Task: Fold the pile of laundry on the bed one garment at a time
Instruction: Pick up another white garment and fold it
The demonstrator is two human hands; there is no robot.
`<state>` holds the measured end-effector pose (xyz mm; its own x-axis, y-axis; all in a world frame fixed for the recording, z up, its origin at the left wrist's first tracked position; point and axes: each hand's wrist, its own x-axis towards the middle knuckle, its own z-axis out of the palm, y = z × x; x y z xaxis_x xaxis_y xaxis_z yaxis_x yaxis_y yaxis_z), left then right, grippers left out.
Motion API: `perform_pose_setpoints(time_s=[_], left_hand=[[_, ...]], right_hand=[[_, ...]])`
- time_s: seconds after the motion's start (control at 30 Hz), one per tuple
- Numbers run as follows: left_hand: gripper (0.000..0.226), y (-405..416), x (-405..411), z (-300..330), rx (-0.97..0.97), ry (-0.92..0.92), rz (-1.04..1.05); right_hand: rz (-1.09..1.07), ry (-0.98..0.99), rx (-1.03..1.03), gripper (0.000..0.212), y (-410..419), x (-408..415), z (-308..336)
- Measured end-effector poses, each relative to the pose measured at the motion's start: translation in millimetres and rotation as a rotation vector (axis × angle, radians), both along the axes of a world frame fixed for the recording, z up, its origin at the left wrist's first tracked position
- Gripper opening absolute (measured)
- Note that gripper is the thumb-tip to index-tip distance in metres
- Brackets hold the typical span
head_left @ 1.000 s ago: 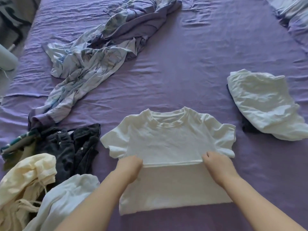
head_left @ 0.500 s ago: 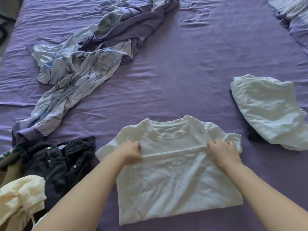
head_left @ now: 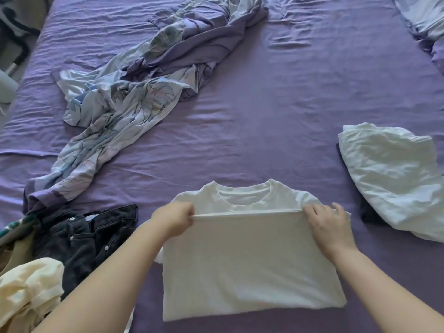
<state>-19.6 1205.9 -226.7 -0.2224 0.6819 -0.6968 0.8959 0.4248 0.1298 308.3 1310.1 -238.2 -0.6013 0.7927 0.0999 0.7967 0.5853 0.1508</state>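
A white T-shirt [head_left: 249, 272] lies flat on the purple bed [head_left: 276, 116], between the two hands and reaching back toward the person. Its lower part is doubled up over the chest, and the folded-over hem runs straight from hand to hand, just short of the collar. The left hand [head_left: 174, 221] pinches the left end of that hem with curled fingers. The right hand [head_left: 328, 223] grips the right end, thumb on the edge, fingers bent over the cloth with the outer ones spread.

Left of the left hand lie dark jeans [head_left: 89, 236], and nearer the person a cream garment [head_left: 28, 287] in a heap. Beyond the left hand sprawls a crumpled patterned sheet [head_left: 134, 92]. To the right of the right hand, apart from it, sits a white bundle [head_left: 394, 179] on something dark.
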Motion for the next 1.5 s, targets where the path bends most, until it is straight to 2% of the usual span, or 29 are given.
perform_pose_setpoints(time_s=[0.07,0.13,0.23,0.43,0.5,0.57,0.63,0.67,0.73,0.8,0.9,0.97,1.13,1.27,1.4,1.5], left_hand=[[0.018,19,-9,2,0.072,0.135,0.044],[0.018,34,-10,-4,0.107,0.242,0.053],[0.018,45,0,-20,0.141,0.381,0.044],[0.022,35,19,-46,0.252,0.513,0.138],[0.032,31,28,-48,0.323,0.564,0.188],[0.040,27,47,-47,0.536,0.556,0.163],[0.037,20,78,-51,0.791,0.420,0.007],[0.039,16,98,-55,0.814,0.332,-0.085],[0.043,14,135,-65,0.691,0.204,-0.199],[0.052,18,154,-77,0.541,0.159,-0.197],[0.065,24,154,-101,0.480,0.208,-0.205],[0.068,25,151,-112,0.474,0.208,-0.214],[0.070,25,156,-110,0.315,0.228,-0.188],[0.077,30,193,-90,0.323,0.134,-0.168],[0.068,37,261,-69,0.408,-0.003,-0.379],[0.059,39,300,-70,0.352,-0.132,-0.490]], right_hand=[[-0.061,-0.009,0.027,0.019,16,-8,-1],[-0.105,-0.024,-0.019,0.030,31,-17,-6],[-0.163,0.026,-0.052,0.027,47,-27,-20],[-0.220,0.077,-0.073,0.021,55,-27,-46],[-0.214,0.107,-0.048,0.022,57,-26,-50],[-0.157,0.194,-0.034,0.028,55,-26,-55],[0.017,0.253,-0.050,0.033,41,-30,-61],[0.115,0.229,-0.081,0.035,30,-34,-65],[0.201,0.128,-0.192,0.046,11,-39,-74],[0.175,0.063,-0.281,0.053,6,-38,-84],[0.189,0.023,-0.323,0.058,12,-33,-97],[0.196,0.016,-0.367,0.059,17,-34,-100],[0.241,-0.068,-0.475,0.061,26,-22,-98],[0.201,-0.124,-0.503,0.059,45,11,-80],[0.054,-0.200,-0.560,0.055,60,51,-67],[0.035,-0.231,-0.538,0.061,62,68,-57]])
